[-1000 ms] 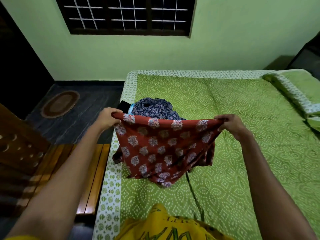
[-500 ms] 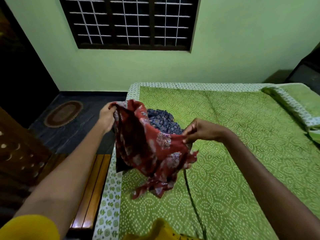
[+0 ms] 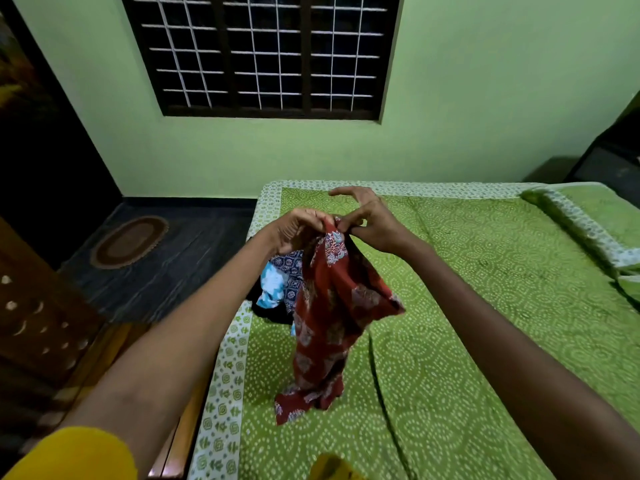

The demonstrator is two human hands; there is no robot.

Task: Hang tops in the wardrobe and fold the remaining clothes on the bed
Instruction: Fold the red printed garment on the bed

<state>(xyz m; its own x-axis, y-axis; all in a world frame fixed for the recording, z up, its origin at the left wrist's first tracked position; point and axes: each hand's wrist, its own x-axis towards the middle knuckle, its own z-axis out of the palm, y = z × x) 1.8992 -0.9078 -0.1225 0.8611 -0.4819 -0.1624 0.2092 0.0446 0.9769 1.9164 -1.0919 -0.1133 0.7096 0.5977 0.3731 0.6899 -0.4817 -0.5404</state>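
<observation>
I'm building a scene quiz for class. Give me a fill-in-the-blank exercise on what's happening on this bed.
1. Both hands, the left hand and the right hand, pinch the top of a ____ printed garment.
2. The bedsheet is ____.
3. The oval rug lies on the ____.
4. Behind the garment sits a pile of ____.

Missing words: red; green; floor; clothes

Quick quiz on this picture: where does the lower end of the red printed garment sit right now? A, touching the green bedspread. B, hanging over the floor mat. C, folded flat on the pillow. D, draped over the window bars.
A: both hands, left hand and right hand, pinch the top of the red printed garment, and its lower end trails onto the green bedspread.
</observation>
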